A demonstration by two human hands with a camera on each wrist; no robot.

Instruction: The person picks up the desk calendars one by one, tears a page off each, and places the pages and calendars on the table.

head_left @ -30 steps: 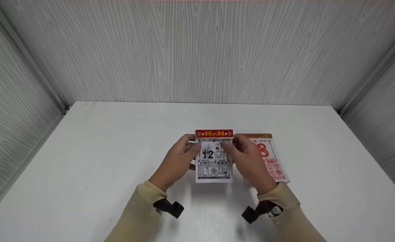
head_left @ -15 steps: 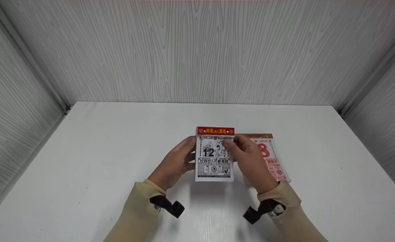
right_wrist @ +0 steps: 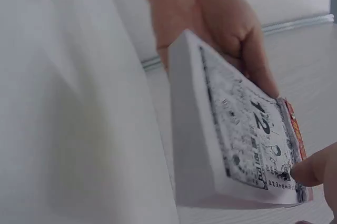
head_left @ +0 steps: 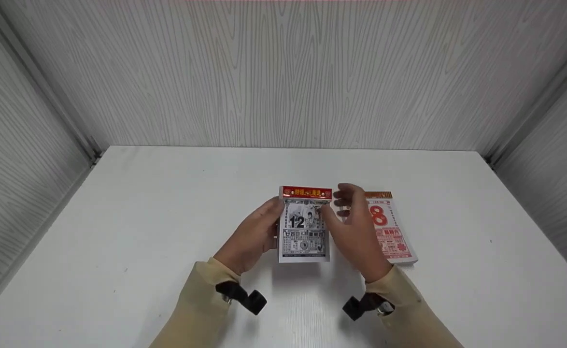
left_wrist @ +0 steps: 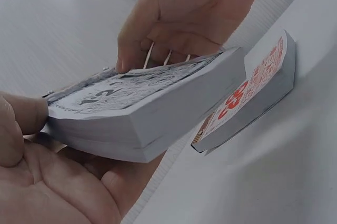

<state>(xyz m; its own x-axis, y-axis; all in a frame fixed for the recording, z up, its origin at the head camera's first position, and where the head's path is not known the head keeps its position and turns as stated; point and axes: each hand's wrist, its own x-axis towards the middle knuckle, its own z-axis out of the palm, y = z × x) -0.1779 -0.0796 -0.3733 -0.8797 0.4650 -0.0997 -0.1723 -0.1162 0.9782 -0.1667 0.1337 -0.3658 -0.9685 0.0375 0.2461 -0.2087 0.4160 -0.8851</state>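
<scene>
A thick tear-off calendar [head_left: 304, 241] with a red header strip and a black "12" on its top page is held up over the table, header end away from me. My left hand [head_left: 252, 229] grips its left side, thumb along the edge and fingers underneath, as the left wrist view shows. My right hand [head_left: 359, 239] is at the right side. Its thumb tip rests on the top page near the upper right corner, just below the header. The other right fingers are bent loosely, off the calendar's edge. In the right wrist view the calendar's thick page block [right_wrist: 197, 145] shows.
A second tear-off calendar [head_left: 393, 237], with a red "8" and a gold-brown header, lies flat on the white table [head_left: 167, 203] to the right, partly behind my right hand. Grey wood-grain panels [head_left: 283, 72] rise at the back and both sides.
The left thumb has moved from the page face to the left edge. My right fingers have come away from the calendar's right side, leaving the thumb on the page. The calendar has shifted slightly.
</scene>
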